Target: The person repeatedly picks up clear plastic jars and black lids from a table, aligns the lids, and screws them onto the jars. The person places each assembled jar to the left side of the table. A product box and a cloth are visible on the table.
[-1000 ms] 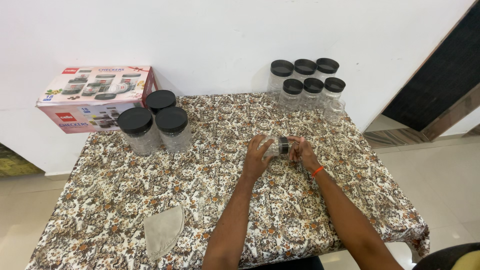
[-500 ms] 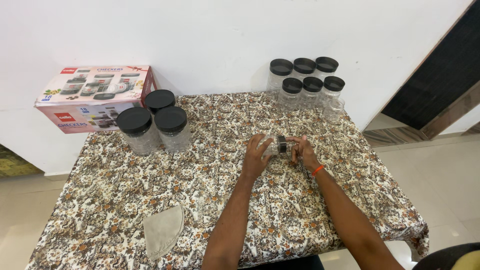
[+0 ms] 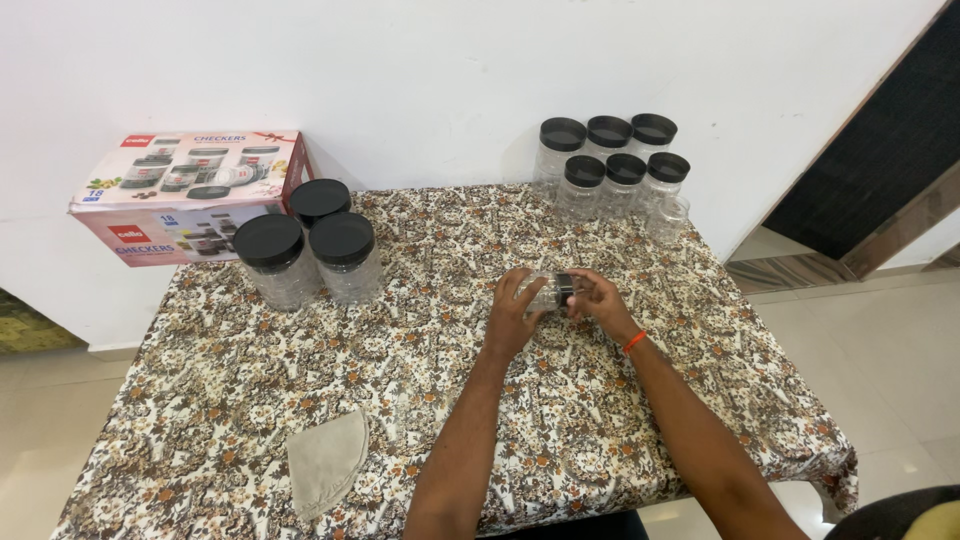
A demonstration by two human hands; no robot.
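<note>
Between both hands: clear ribbed plastic jar (image 3: 546, 291), black lid (image 3: 565, 289).

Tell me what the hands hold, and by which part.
A small clear jar: left hand around its body, right hand on its black lid.

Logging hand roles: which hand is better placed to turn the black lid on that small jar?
Right, probably. The right hand already wraps the black lid; the left hand grips the clear jar body, steadying it.

My arms are bare to past the elbows, with no sleeves showing, and a thin orange band (image 3: 635, 342) circles my right wrist.
</note>
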